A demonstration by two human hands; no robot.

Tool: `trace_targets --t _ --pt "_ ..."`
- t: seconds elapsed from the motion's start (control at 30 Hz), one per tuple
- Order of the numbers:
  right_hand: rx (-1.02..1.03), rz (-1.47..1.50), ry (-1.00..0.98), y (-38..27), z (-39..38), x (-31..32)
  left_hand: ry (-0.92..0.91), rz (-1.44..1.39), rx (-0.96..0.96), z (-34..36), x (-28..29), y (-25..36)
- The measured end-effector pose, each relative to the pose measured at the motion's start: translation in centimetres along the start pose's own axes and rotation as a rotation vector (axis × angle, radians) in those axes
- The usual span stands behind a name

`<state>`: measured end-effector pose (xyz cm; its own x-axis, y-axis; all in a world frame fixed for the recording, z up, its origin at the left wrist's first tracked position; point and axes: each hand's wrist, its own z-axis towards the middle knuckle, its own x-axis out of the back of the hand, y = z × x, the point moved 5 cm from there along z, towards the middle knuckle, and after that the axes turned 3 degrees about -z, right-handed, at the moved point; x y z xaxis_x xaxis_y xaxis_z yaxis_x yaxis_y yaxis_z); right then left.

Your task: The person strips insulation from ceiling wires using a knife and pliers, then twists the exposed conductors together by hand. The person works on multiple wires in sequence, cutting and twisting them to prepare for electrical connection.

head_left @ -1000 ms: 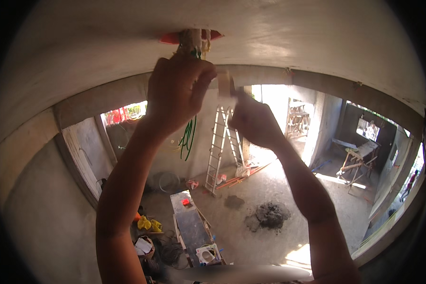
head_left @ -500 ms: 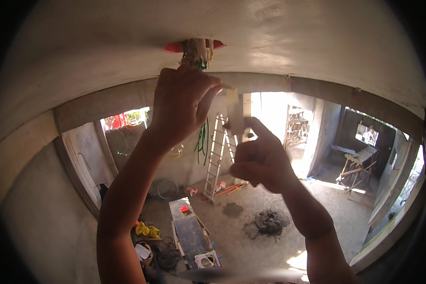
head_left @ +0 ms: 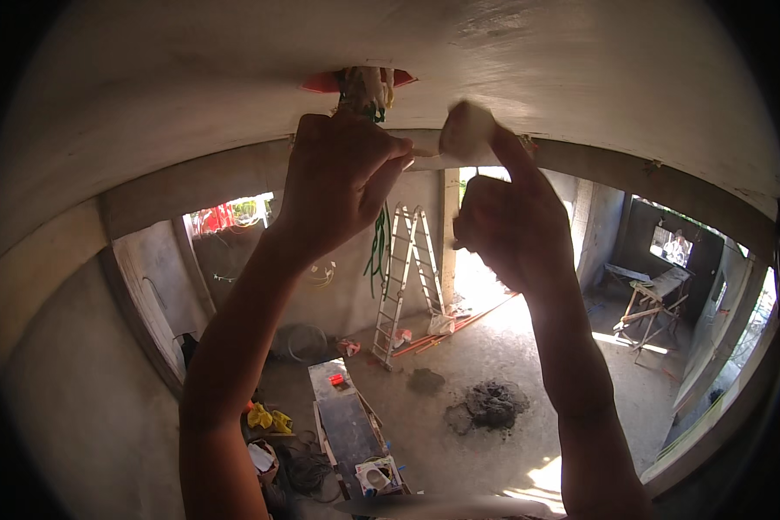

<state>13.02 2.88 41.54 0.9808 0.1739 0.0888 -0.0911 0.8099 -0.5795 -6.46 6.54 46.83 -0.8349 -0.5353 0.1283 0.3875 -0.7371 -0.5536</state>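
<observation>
My left hand (head_left: 342,178) is raised just below the bundle of wires (head_left: 368,91) that hangs from a red-edged hole in the ceiling. Thumb and fingertips are pinched on the end of a thin pale strip (head_left: 426,154). The strip runs across to a pale, roundish piece, like a roll of tape (head_left: 464,134), smeared by motion. My right hand (head_left: 518,212) holds this roll at the raised forefinger, its other fingers curled. Part of the bundle is hidden behind my left hand. Green wires (head_left: 378,247) dangle lower down behind it.
Below stand an aluminium stepladder (head_left: 396,286) and a long board platform (head_left: 351,429) with a red object on it. A dark heap (head_left: 491,405) lies on the concrete floor. Yellow items (head_left: 269,419) sit left of the platform, and a wooden trestle (head_left: 654,299) at the far right.
My right hand has moved up and a little right, carrying the roll from below my left hand to beside it. The strip between them now runs sideways. My left hand has barely shifted.
</observation>
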Motion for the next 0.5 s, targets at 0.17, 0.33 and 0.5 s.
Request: trace_targets --t 0.17,0.33,0.5 --pt "0.149 -0.851 0.079 3.1 5.5 1.1 0.054 -0.039 0.015 -0.2 1.1 -0.1" --pt "-0.119 -0.773 -0.123 3.6 -1.2 -2.4 0.026 0.002 0.045 -0.3 1.5 -0.7" --pt "0.032 -0.341 -0.098 -1.7 -0.6 -1.8 -0.049 -0.028 0.005 -0.4 0.9 -0.8"
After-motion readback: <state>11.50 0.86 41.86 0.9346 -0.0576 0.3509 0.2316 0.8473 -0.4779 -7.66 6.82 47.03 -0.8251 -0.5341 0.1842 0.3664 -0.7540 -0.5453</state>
